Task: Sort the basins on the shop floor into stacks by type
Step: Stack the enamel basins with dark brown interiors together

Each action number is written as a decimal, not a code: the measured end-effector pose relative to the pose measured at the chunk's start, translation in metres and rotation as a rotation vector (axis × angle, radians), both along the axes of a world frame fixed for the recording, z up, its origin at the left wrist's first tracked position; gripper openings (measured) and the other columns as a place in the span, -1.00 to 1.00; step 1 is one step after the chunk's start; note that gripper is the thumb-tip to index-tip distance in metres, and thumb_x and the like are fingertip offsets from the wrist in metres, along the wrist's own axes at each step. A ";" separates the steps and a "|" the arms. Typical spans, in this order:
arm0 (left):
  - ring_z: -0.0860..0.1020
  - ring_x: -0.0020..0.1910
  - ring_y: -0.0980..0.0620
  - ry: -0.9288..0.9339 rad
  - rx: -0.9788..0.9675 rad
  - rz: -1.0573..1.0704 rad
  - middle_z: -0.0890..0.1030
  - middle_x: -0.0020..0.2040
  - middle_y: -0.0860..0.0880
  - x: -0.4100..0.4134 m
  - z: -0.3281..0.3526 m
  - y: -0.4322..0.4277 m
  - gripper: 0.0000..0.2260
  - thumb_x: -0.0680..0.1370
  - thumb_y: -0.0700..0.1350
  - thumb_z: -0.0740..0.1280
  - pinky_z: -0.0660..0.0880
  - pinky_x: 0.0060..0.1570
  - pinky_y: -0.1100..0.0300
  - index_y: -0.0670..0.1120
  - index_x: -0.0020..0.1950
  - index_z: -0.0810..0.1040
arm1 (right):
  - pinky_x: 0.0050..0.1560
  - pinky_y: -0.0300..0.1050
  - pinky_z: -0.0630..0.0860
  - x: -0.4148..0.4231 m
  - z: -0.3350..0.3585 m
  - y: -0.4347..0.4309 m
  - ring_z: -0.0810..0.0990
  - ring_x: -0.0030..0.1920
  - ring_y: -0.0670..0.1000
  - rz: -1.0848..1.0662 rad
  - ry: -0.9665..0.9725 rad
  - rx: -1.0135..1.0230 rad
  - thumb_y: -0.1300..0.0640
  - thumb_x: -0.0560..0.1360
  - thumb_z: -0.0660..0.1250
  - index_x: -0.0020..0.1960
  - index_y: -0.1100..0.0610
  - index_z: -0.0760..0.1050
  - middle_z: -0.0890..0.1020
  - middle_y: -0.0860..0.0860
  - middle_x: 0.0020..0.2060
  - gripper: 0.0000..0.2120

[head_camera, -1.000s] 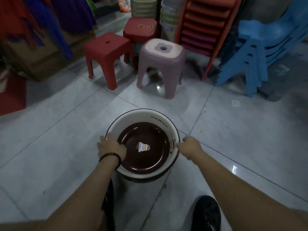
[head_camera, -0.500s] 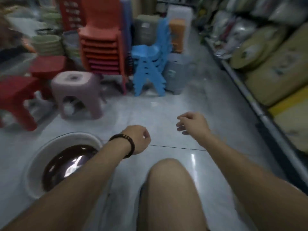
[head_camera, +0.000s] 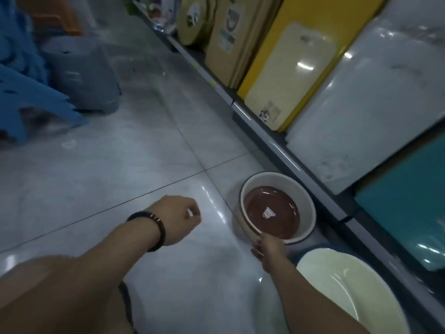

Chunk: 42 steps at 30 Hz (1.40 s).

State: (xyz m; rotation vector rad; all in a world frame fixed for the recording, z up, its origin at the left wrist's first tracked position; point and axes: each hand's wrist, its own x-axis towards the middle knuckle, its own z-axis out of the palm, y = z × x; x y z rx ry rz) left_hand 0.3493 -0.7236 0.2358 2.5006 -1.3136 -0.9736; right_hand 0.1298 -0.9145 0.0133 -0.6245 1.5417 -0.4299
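Observation:
A white basin (head_camera: pixel 305 201) with a dark rim stands on the floor by the shelf base, and a brown basin (head_camera: pixel 272 215) with a sticker lies nested inside it. My right hand (head_camera: pixel 268 247) pinches the near rim of the white basin. My left hand (head_camera: pixel 179 219), with a dark bracelet on its wrist, hovers over the floor tiles to the left; its fingers are curled and hold nothing. Close to my right forearm, a larger cream basin (head_camera: pixel 356 290) fills the bottom right corner.
A low shelf edge (head_camera: pixel 277 143) runs diagonally along the right, with cutting boards (head_camera: pixel 293 75) leaning on it. Stacked blue chairs (head_camera: pixel 26 92) and a grey stool (head_camera: pixel 81 75) stand at the upper left. My knee (head_camera: pixel 60 297) is at the bottom left.
I have let go of the first nested basins and turned right, away from the stools. My right hand has reached down to another white basin by the shelf.

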 end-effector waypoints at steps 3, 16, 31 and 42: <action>0.59 0.02 0.12 -0.014 0.128 -0.022 0.62 0.09 0.14 0.012 -0.023 0.006 -0.88 0.65 0.08 0.30 0.50 0.01 0.25 0.16 0.14 0.59 | -0.18 -0.01 0.71 -0.013 -0.032 -0.019 0.62 -0.11 0.13 -0.195 -0.038 0.092 0.15 0.58 0.39 0.31 0.15 0.56 0.62 0.13 0.12 -0.69; 0.59 0.05 0.14 -0.004 0.162 -0.031 0.63 0.06 0.19 0.031 -0.031 0.000 -0.84 0.64 0.16 0.28 0.55 0.12 0.19 0.18 0.16 0.57 | -0.35 -0.08 0.69 0.012 -0.052 -0.063 0.54 -0.22 0.02 -0.440 -0.200 0.133 0.13 0.63 0.37 0.39 0.27 0.52 0.60 0.14 -0.09 -0.62; 0.69 0.03 0.01 0.161 -0.214 0.644 0.64 0.17 0.04 0.114 0.072 0.162 -0.77 0.67 0.10 0.31 0.66 0.01 0.02 0.05 0.26 0.58 | -0.19 0.03 0.69 0.173 0.157 0.054 0.70 -0.09 0.19 0.147 -0.482 -0.153 0.31 0.49 0.37 0.19 0.34 0.63 0.71 0.22 -0.09 -0.71; 0.69 0.00 -0.23 0.375 -0.930 1.470 0.71 0.10 -0.10 0.142 0.110 0.426 -0.46 0.56 0.40 0.25 0.59 0.11 -0.22 -0.02 0.21 0.64 | -0.39 -0.10 0.62 0.332 0.318 0.268 0.64 -0.42 0.06 0.977 -0.585 -0.302 0.29 0.56 0.32 0.10 0.31 0.61 0.65 0.12 -0.37 -0.83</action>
